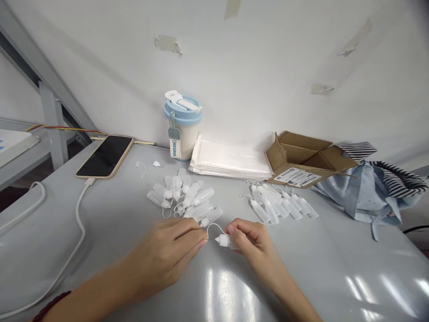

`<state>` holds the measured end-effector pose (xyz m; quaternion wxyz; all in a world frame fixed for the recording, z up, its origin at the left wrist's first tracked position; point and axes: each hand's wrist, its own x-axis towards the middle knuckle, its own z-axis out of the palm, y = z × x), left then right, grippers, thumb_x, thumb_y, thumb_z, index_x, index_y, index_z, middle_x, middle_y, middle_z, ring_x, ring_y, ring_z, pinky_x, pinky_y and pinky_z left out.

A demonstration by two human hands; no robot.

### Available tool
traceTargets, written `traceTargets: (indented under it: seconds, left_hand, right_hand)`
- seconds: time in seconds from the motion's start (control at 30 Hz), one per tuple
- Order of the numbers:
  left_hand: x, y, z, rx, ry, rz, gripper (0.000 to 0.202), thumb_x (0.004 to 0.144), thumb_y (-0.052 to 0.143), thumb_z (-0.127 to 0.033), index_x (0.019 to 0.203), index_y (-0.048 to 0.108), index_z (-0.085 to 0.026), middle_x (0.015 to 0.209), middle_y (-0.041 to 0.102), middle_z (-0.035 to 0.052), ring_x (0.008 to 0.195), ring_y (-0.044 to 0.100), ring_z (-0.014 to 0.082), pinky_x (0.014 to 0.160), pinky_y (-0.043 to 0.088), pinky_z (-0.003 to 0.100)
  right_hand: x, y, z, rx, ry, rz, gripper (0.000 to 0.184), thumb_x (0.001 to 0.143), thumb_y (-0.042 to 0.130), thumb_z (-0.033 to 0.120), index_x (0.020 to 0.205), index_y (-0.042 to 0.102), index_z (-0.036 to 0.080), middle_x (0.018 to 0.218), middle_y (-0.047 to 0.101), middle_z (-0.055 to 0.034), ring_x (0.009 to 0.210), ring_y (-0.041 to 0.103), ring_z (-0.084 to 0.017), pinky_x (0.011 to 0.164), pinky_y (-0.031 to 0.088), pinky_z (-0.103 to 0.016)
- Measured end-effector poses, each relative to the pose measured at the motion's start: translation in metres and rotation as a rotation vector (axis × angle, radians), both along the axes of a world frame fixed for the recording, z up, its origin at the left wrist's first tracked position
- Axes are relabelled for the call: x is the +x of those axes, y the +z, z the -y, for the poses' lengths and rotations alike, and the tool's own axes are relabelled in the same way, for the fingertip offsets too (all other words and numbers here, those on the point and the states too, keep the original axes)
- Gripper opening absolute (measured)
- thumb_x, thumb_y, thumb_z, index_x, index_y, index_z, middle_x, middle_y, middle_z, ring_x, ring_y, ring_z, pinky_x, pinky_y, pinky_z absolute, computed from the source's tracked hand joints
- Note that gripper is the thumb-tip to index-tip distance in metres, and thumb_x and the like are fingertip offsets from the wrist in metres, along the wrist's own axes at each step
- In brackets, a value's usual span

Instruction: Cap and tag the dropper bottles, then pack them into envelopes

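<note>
A small translucent squeeze bottle (pixel 224 240) with a white cone-shaped top lies sideways between the fingers of my right hand (pixel 250 241), its tip pointing left. From its neck a thin white strap (pixel 214 225) arches over to the fingertips of my left hand (pixel 176 246), which are pinched together at the strap's far end. What sits inside that pinch is hidden. A faint thin line, perhaps a needle, runs from the bottle's tip to the left fingers. Just behind my hands lies a loose heap of similar bottles (pixel 201 210). More bottles (pixel 281 203) lie lined up at the right.
Along the back stand a blue-lidded cup (pixel 184 129), a stack of white padded envelopes (pixel 231 160) and an open cardboard box (pixel 301 156). A phone (pixel 105 156) with a white cable (pixel 79 214) is left; a loose white tip (pixel 157 164) nearby. A blue cloth bag (pixel 362 192) lies right.
</note>
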<state>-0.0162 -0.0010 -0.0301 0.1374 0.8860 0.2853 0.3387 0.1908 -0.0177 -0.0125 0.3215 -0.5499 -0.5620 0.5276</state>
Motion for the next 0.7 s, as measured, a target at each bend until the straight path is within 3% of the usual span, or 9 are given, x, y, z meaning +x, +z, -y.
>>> traceTargets:
  seconds: [0.4,0.7]
  left_hand:
    - [-0.0008,-0.0005,-0.0004,-0.084,-0.037,0.025,0.018,0.092,0.044,-0.008,0.096,0.058,-0.018,0.083,0.063,0.0018,0.070,0.059,0.0135,0.063,0.047,0.026]
    - [0.0053,0.0047,0.0011,-0.163,0.000,0.031,0.021,0.090,0.043,-0.008,0.089,0.060,-0.021,0.077,0.064,-0.0023,0.066,0.061,0.0107,0.063,0.049,0.021]
  right_hand:
    - [0.0019,0.0026,0.0004,0.002,-0.002,-0.013,0.028,0.084,0.043,0.032,0.062,0.050,0.017,0.055,0.034,0.0042,0.053,0.030,-0.010,0.049,0.026,-0.022]
    - [-0.0014,0.0015,-0.0001,0.045,0.027,0.020,0.028,0.082,0.042,0.029,0.057,0.043,0.018,0.051,0.029,0.0055,0.050,0.027,-0.009,0.046,0.022,-0.021]
